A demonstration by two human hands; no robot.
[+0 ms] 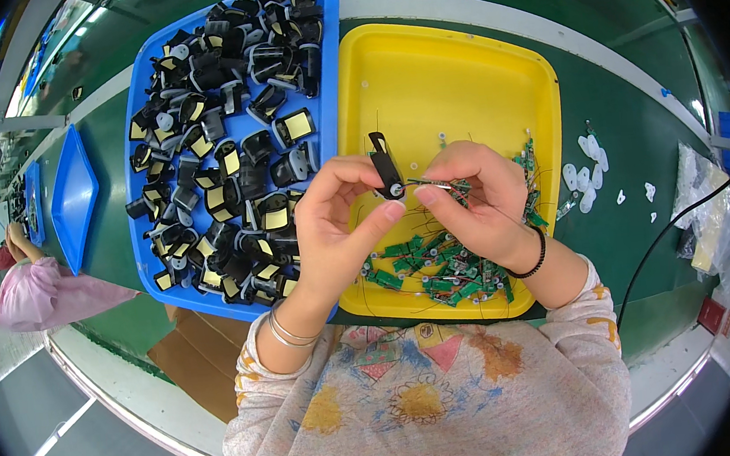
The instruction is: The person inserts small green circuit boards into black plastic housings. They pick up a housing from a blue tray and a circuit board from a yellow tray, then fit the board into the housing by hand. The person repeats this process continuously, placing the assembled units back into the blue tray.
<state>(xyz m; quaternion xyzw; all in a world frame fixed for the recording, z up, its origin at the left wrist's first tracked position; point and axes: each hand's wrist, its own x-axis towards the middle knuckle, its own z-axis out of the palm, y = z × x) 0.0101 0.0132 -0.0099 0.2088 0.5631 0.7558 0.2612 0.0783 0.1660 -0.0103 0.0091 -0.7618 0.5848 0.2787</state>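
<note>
My left hand pinches a black housing over the yellow tray, my right hand grips a wired green board — I judge I'm mating them (next: careful alignment).

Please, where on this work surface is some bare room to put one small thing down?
The far half of the yellow tray is bare, beyond both hands. The green belt right of it is mostly bare, up to the white pieces. The blue tray is crowded with black parts.
</note>
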